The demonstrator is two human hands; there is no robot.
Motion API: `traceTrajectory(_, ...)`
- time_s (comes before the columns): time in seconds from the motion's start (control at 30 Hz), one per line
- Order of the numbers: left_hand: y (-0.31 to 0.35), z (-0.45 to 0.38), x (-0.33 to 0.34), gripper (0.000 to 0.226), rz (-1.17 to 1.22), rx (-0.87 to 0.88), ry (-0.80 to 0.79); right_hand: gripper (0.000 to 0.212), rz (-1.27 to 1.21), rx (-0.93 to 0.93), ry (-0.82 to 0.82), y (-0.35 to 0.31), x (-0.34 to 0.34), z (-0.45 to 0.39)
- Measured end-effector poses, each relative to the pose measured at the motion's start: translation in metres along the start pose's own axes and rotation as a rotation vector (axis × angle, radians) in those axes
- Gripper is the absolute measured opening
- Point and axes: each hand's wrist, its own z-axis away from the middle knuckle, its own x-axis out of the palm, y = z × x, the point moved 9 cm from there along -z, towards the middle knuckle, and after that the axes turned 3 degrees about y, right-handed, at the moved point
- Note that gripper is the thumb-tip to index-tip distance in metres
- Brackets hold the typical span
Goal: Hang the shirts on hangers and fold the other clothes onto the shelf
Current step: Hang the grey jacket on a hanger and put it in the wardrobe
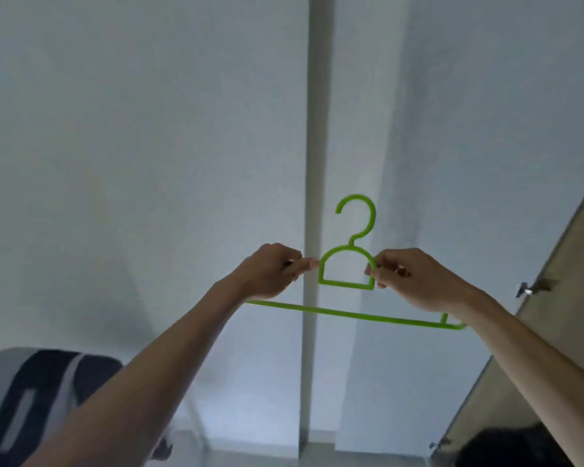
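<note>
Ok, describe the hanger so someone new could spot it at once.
Find the pale vertical strip running up the white panels. Low across it, the left hand and right hand grip a hanger. It is the only bright green thing, and carries no garment.

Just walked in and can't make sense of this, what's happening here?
A person holds a bare green hanger up in both hands, hook upward, in front of a white wardrobe back panel. The left hand and the right hand each pinch a shoulder beside the neck. No shirt is on it yet; a striped garment lies lower left.
</note>
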Motion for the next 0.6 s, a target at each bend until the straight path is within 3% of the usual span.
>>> traceTrajectory(0.13,-0.072,0.114,-0.061,0.055,-0.062,-0.073,0.035,0.021,-0.081,-0.073,-0.108,-0.085,0.107,0.021)
traceTrajectory(0.33,-0.173,0.289,-0.148,0.065,-0.107,-0.15,0.053,0.031,-0.147,-0.136,-0.186,-0.22,0.27,0.078)
traceTrajectory(0.47,-0.212,0.373,-0.193,0.066,-0.123,-0.198,0.089,0.036,-0.147,-0.201,-0.227,-0.291,0.336,0.108)
traceTrajectory(0.6,-0.241,0.432,-0.231,0.063,-0.141,-0.255,0.153,0.024,-0.18,-0.263,-0.259,-0.353,0.381,0.124)
